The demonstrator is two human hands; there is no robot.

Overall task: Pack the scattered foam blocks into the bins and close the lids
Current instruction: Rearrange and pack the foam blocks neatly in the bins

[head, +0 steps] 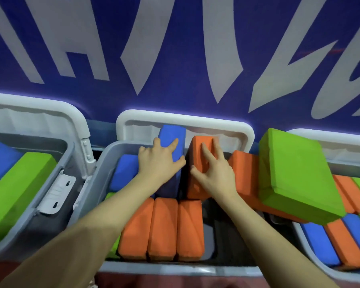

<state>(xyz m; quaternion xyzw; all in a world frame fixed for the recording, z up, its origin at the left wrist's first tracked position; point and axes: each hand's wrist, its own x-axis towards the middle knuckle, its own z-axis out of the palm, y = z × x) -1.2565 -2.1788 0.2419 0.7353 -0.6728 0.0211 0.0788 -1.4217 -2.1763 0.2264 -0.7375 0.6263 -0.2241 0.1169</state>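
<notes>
Foam blocks [160,227] in middle bin [104,163], flat-fingered left hand [160,161] and right hand [212,175] atop.

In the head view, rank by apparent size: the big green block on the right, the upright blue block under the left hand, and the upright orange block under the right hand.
1. Green block, clearly largest, though it may lie nearer the camera.
2. and 3. Blue block and orange block: too alike to rank, both partly hidden by the left hand and right hand.
</notes>
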